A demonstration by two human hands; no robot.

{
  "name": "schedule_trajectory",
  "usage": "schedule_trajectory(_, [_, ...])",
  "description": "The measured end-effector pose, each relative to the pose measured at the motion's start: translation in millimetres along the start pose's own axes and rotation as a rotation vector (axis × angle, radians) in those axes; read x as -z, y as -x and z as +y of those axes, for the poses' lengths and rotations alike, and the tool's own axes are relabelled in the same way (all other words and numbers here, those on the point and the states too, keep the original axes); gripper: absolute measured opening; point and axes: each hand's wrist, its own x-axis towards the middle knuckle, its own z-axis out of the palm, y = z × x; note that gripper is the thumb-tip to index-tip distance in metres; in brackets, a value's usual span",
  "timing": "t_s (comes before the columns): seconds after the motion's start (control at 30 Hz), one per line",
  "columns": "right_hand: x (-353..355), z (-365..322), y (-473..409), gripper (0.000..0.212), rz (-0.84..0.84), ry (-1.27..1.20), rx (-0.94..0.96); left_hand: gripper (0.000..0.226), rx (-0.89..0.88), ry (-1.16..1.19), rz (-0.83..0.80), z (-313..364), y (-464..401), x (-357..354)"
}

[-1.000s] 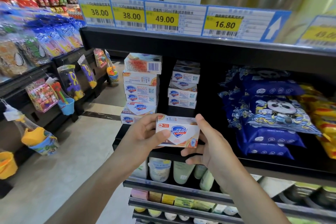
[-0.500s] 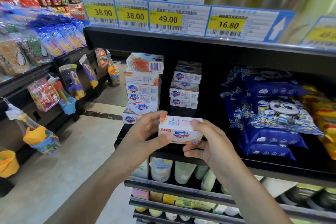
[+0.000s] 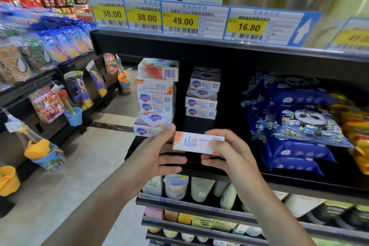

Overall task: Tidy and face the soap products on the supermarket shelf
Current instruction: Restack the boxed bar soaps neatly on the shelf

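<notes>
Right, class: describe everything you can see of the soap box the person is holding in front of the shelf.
The soap box is a small, flat, oblong carton, seemingly glossy card, mostly white with orange grapefruit-slice art at its left end and lower right corner, plus small blue and orange print too blurred to read. It is closed and undamaged as far as shown. It lies lengthwise, nearly level, a long narrow face toward the camera. The left hand pinches its left end and the right hand its right end, in the air before the black shelf.

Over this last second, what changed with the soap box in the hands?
The white soap box with orange grapefruit print was rotated: its Safeguard shield face turned away, and a narrow printed side now faces the camera. The left hand and right hand kept hold of its ends. The two soap stacks stayed put.
</notes>
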Motion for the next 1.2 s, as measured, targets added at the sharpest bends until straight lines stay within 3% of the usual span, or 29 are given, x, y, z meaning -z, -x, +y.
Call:
schedule_trajectory(0.07, [0.5,1.4,1.2,0.017,-0.015,0.042,0.041,0.073,0.017,0.0,-0.017,0.3,-0.7,-1.2])
schedule_trajectory(0.2, [-0.2,2.3,3.8,0.023,-0.046,0.086,0.116,0.054,0.046,-0.014,-0.045,2.9,1.1,-4.3])
schedule_trajectory(0.3, [-0.3,3.5,4.7,0.028,-0.067,0.116,0.142,0.06,0.076,-0.026,-0.026,3.5,-0.6,-5.7])
schedule_trajectory(0.47, [1.8,6.1,5.8,0.03,-0.113,0.109,0.158,0.03,0.073,-0.01,-0.001,3.3,-1.1,-5.1])
schedule_trajectory(0.73, [5.2,6.9,5.6,0.049,-0.128,0.104,0.149,0.013,-0.007,-0.035,-0.024,1.2,0.8,-3.8])
schedule_trajectory(0.93, [2.1,0.8,4.3,0.044,-0.003,0.09,0.061,0.03,-0.083,-0.098,-0.057,0.8,1.0,0.0])
schedule_trajectory(1.2, [1.0,-8.9,3.6,0.06,0.028,-0.004,-0.151,0.038,-0.178,-0.116,-0.046,-1.8,3.5,0.1])
